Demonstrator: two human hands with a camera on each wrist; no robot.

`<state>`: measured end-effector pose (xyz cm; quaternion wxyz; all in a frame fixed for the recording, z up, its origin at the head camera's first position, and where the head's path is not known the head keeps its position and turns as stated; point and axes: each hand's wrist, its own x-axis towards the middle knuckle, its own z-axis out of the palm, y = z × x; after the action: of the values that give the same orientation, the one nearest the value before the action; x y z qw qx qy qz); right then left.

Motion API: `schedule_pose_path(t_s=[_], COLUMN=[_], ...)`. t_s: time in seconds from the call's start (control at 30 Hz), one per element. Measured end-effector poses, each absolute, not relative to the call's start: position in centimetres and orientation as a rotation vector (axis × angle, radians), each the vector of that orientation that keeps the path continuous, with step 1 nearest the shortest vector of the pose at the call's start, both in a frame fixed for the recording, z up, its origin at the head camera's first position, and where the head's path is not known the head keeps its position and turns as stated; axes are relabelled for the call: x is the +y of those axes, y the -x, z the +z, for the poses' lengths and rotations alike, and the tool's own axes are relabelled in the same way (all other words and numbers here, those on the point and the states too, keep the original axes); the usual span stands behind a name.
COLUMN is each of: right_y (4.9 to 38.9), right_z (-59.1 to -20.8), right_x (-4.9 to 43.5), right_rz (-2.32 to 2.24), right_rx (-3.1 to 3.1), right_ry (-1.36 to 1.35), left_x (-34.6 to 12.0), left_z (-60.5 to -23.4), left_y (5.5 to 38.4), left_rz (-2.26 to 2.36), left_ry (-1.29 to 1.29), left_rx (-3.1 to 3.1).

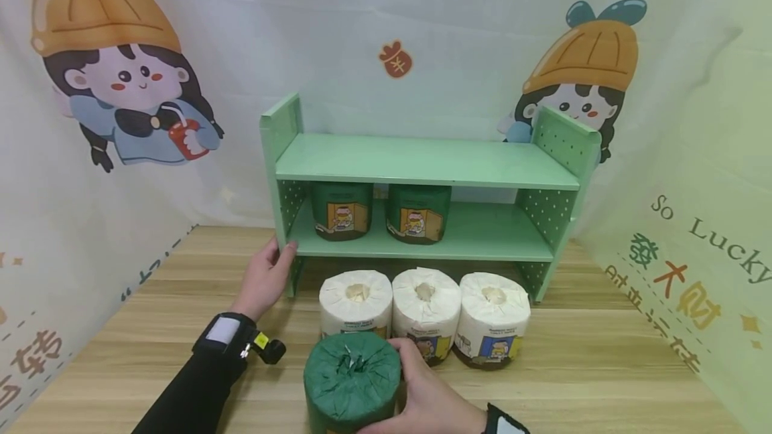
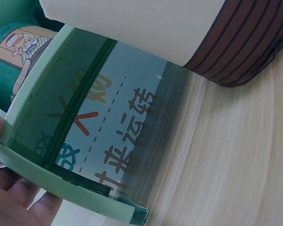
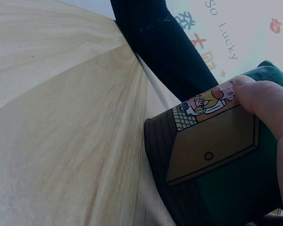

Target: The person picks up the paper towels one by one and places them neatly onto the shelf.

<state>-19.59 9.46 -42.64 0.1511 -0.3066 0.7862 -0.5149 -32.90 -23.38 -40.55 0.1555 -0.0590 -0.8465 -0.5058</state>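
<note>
My right hand (image 1: 434, 397) grips a green-wrapped toilet paper roll (image 1: 351, 380) from its right side, at the front of the table. In the right wrist view the thumb lies along the printed wrapper. My left hand (image 1: 265, 280) holds the lower left side panel of a light green shelf (image 1: 422, 159), thumb at the front edge and fingers around the outside, as the left wrist view shows. On the middle board stand two more green rolls, one at the left (image 1: 342, 213) and another (image 1: 419, 214) beside it.
Three white-wrapped rolls stand side by side before the shelf: left (image 1: 356, 303), middle (image 1: 425, 310) and right (image 1: 493, 317). They stand on a wood-grain table (image 1: 603, 367). A printed curtain (image 1: 422, 5) hangs behind and at both sides.
</note>
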Motion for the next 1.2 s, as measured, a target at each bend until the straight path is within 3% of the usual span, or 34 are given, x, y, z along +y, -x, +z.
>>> schedule_pose_path(t_s=[0.57,1.2], right_y=[19.5,19.0], right_z=[-42.9,-42.3], right_x=[9.8,10.6], right_rz=[-1.581,-1.598], right_rx=[2.096,2.118], right_ry=[1.004,0.91], left_x=[-23.4,-23.3], left_z=[-40.5,-40.3], left_y=[32.8,32.7], left_rz=[-1.436,-1.441], left_ry=[0.163,0.171], left_rx=[-2.429,-2.421])
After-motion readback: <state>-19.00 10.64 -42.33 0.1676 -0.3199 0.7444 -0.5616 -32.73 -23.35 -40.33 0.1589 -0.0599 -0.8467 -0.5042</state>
